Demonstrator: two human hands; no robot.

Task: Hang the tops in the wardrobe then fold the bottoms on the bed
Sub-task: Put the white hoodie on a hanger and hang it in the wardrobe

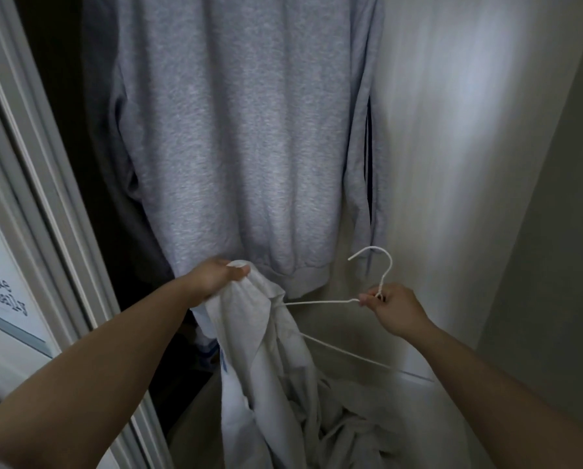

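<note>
Two hands up in front of the wardrobe, so I'm mid-way on hanging a top. Far left: the wardrobe door frame [29, 170], then dark space inside. My left hand [215, 277] has its grip closed round a bunched edge of the white top [266, 367], which hangs straight down from the fist, long axis approx vertical. Behind it hangs a grey sweatshirt [236, 130], already up, hem just above my left knuckles. Right of that, my right hand [393, 309] pinches the white hanger [320, 302] at the neck below the hook; hook points up, one arm runs left into the top's cloth. So hanger lies right of the top, tip already in; I judge next move feeds it further left. Room: pale wall [452, 147] close on the right, sweatshirt crowding behind, rail not in view.
</note>
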